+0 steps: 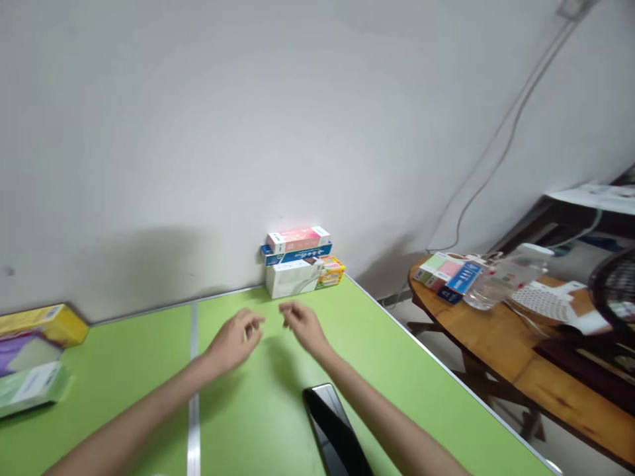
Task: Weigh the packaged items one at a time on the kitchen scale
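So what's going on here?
A person holds both bare hands, left and right, over the green table, fingers loosely bent; nothing shows in either. The nearest things are the boxes by the wall: pink on top of blue, with white below and a yellow-orange one beside it. Neither hand touches them. A phone lies on the table, nearer the person, beside the right forearm.
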A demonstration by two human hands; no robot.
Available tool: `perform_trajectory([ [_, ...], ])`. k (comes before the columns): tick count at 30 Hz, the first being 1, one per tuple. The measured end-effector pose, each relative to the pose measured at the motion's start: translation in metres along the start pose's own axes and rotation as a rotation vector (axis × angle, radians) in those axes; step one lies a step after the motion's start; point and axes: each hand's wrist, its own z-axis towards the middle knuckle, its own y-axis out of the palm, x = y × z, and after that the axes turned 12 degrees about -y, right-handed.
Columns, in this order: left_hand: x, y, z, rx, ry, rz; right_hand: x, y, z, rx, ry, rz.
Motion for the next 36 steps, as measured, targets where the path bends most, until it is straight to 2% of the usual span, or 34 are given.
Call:
perform_trajectory([
  [2, -0.036, -0.007, -0.06, -0.131, -0.078, -0.067, -0.016, 0.038, -0.057, -0.234, 0.027, 0.084],
  [5, -0.084, -0.027, -0.136, -0.166, -0.215, -0.149, -0.044, 0.084, -0.12, -0.51, 0.105, 0.191],
  [7, -0.109, -0.045, -0.175, -0.09, -0.274, -0.176, -0.061, 0.112, -0.138, -0.64, 0.141, 0.22],
  [10, -0.139, -0.075, -0.213, 0.051, -0.362, -0.2, -0.077, 0.164, -0.137, -0.786, 0.136, 0.225],
  [14, -0.18, -0.119, -0.234, 0.234, -0.402, -0.17, -0.095, 0.247, -0.118, -0.903, 0.056, 0.169],
  [17, -0.217, -0.154, -0.237, 0.406, -0.394, -0.109, -0.102, 0.305, -0.099, -0.862, -0.041, 0.013],
  [19, -0.243, -0.175, -0.235, 0.5, -0.394, -0.079, -0.101, 0.341, -0.085, -0.822, -0.053, -0.051],
  [21, -0.268, -0.189, -0.231, 0.584, -0.405, -0.06, -0.097, 0.374, -0.072, -0.797, -0.042, -0.087],
  [23, -0.288, -0.195, -0.227, 0.675, -0.432, -0.044, -0.092, 0.399, -0.063, -0.772, -0.039, -0.113],
  [26, -0.31, -0.191, -0.224, 0.791, -0.476, -0.032, -0.087, 0.424, -0.055, -0.738, -0.064, -0.137],
  [30, -0.325, -0.179, -0.224, 0.858, -0.492, -0.049, -0.086, 0.437, -0.046, -0.733, -0.11, -0.166],
  [33, -0.33, -0.179, -0.225, 0.889, -0.483, -0.083, -0.089, 0.437, -0.04, -0.752, -0.133, -0.176],
  [36, -0.328, -0.183, -0.231, 0.918, -0.471, -0.127, -0.095, 0.423, -0.04, -0.77, -0.141, -0.154],
])
